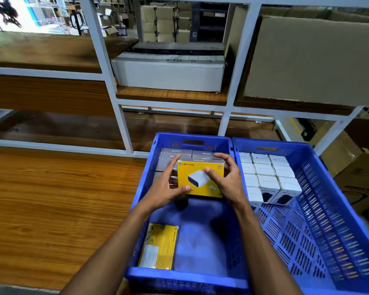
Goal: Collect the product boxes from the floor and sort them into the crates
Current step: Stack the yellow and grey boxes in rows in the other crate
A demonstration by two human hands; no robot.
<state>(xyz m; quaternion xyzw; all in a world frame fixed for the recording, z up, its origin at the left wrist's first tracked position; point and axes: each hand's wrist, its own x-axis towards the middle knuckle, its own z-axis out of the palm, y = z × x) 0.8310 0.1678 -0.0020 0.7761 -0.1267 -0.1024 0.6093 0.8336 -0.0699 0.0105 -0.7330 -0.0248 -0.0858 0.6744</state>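
A white metal shelving rack (230, 103) with wooden boards is seen behind everything; a large brown carton (313, 58) is stored in its right bay and a white carton (168, 75) in the middle bay. In front of the rack two blue crates are placed side by side, touching. The right crate (320, 209) is filled at its far left corner with rows of small white boxes (266, 175). In the left crate (192, 275) grey boxes (175, 154) are stacked against the far wall, and a flat yellow box (158, 245) is leaned against the left wall near the front corner. A yellow product box (197, 179) is held over the far half of the left crate, just in front of the grey boxes. It is grasped from both sides: the left hand (166, 186) has its fingers curled on the left edge, and the right hand (226, 179) is wrapped around the right edge with the thumb on the front face.
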